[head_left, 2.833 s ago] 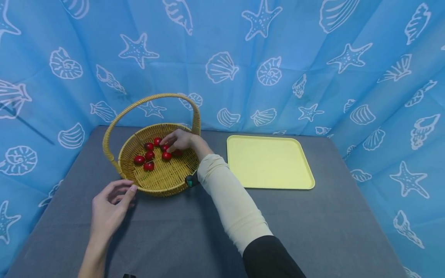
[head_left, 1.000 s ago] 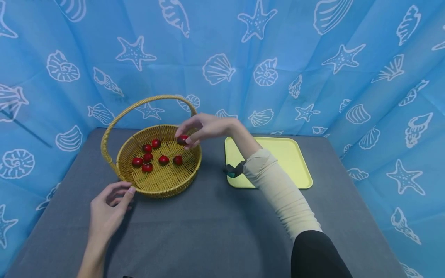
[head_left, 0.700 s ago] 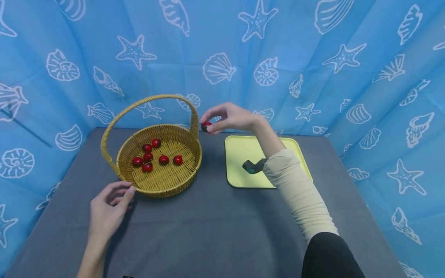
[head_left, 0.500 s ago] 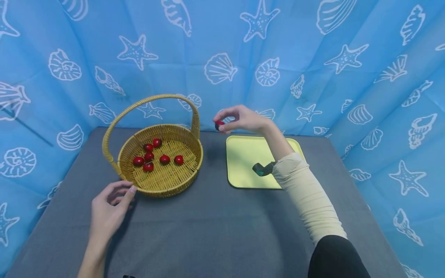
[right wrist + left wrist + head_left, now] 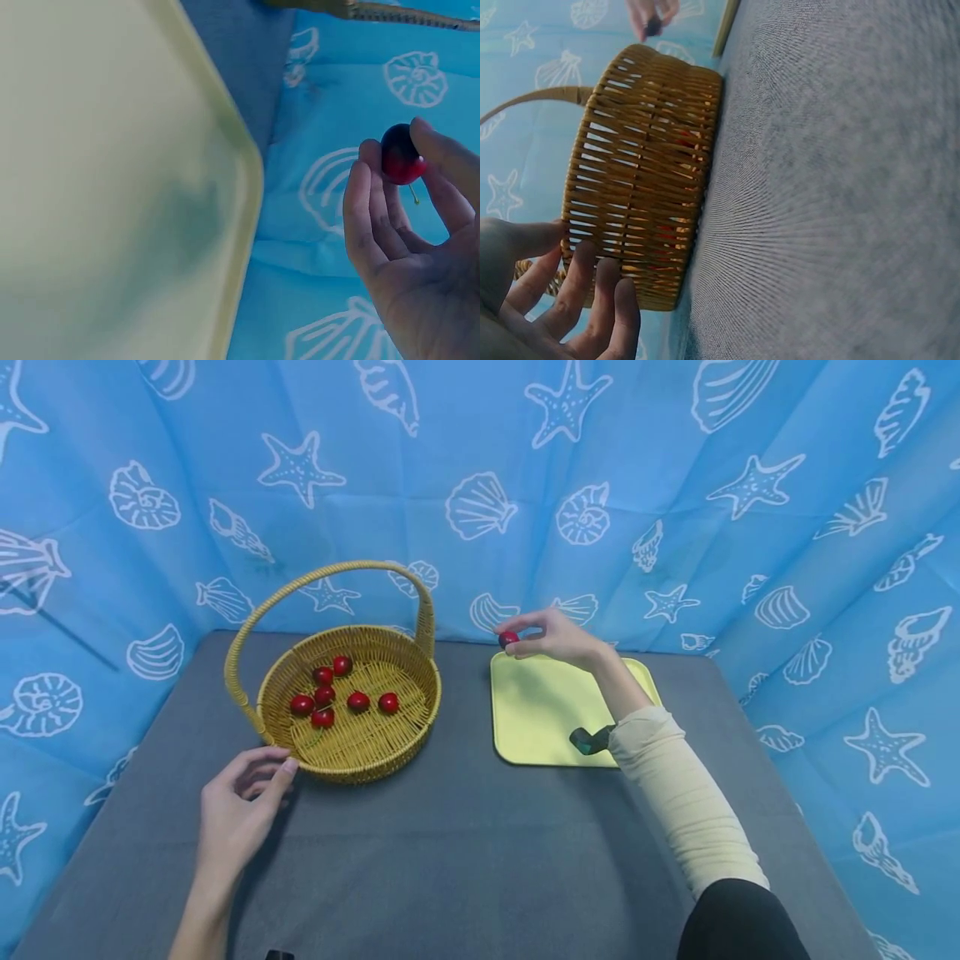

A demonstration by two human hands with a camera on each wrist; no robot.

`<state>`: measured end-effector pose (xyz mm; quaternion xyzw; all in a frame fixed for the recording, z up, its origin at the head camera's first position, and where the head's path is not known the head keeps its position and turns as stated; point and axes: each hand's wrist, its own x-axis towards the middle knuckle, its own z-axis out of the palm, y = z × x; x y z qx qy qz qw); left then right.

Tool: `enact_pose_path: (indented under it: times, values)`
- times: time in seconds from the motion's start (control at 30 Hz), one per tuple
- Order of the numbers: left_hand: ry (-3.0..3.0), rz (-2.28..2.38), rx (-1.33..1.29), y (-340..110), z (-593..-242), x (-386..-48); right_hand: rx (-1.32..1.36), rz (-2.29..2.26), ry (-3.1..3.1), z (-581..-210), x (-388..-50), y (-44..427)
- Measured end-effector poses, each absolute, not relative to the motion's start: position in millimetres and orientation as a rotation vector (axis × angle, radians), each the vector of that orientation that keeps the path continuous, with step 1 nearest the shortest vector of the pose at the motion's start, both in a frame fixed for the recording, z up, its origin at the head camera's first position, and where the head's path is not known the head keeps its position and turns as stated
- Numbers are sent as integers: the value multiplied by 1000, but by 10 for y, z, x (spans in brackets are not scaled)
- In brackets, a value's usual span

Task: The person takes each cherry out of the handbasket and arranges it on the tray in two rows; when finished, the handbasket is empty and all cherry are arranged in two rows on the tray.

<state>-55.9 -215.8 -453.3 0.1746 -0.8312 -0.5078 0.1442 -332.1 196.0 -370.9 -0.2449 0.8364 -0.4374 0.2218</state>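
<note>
A dark red cherry point(image 5: 403, 155) with a short green stem is pinched between the thumb and fingertips of my right hand point(image 5: 558, 639), above the back left corner of the yellow tray point(image 5: 551, 714). In the head view, several more red cherries point(image 5: 358, 702) lie on the floor of the woven basket point(image 5: 375, 768). My left hand point(image 5: 238, 806) holds the basket's front left rim, the thumb and index finger pinching it. The left wrist view shows the other fingers point(image 5: 600, 307) curled near the basket's outer wall.
The basket's tall arched handle point(image 5: 363, 565) stands upright over it. Grey cloth point(image 5: 450, 860) covers the table. A blue curtain point(image 5: 420, 510) with shell prints hangs behind and at both sides. A dark device point(image 5: 590, 741) sits at the right wrist.
My right hand picked a cherry out of the basket, lifted it and carried it right, over the tray's back left corner. The left hand stays on the rim.
</note>
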Motion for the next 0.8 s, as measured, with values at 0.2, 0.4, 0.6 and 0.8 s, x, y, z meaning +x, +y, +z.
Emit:
enact_pose_path:
  times: [0.2,0.4,0.6,0.8]
  values:
    - [-2408,-1443,476,-2159,-4540,-547,-666,-1193,2370,-3924,-3344,2005]
    - [-2413,-1430,468,-2154,-4548,-544,-634,-1185,2406,-4156,-3384,2031]
    - [-2411,-1431,471,-2149,-4551,-547,-608,-1142,2431,-4331,-3405,2082]
    - [-2398,-1451,467,-2154,-4537,-537,-603,-1110,2454,-4426,-3403,2094]
